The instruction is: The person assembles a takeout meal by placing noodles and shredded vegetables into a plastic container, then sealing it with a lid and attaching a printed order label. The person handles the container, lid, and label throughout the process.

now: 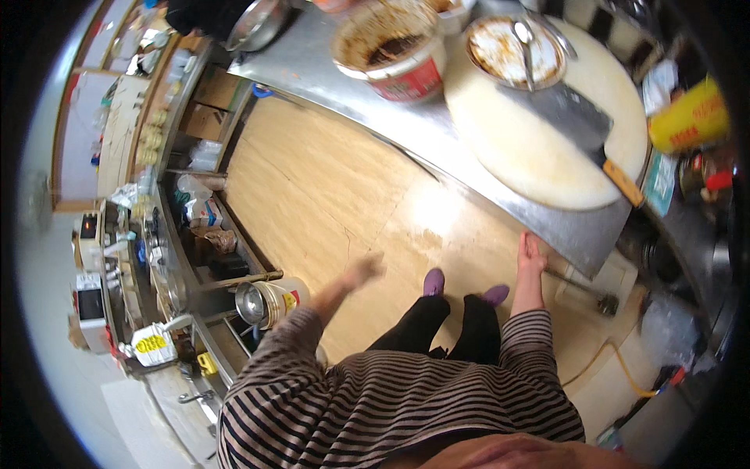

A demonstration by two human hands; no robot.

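Kitchen seen from above, a person in a striped top standing on a pale wood-look floor [312, 187]; left hand [366, 270], left of centre, swung out over the bare floor and blurred, fingers apparently loose and holding nothing, though the blur leaves their spread uncertain; right hand [531, 252], right of centre, raised to the lower edge of the steel counter [328, 74], fingers close together and pointing up, fingertips touching or just short of the edge, which of the two I cannot tell, nothing gripped; the hand probably rests there for balance, a judgement only; round pale chopping board [539, 156] in the upper right, lying flat on the counter, well above the right fingers and apart from them; cleaver [574, 117] laid flat on the board, wooden handle [623, 181] pointing to the lower right over the board's rim, likely parked where it is easy to reach; metal bowl [488, 48] with sauce residue and a spoon [522, 35] resting in it, on the board's upper part; red-and-white tub [394, 55] smeared dark inside, top centre on the counter beside the board; yellow container [691, 117] at the right edge; metal bucket [262, 303] on the floor at lower left, near the left arm.
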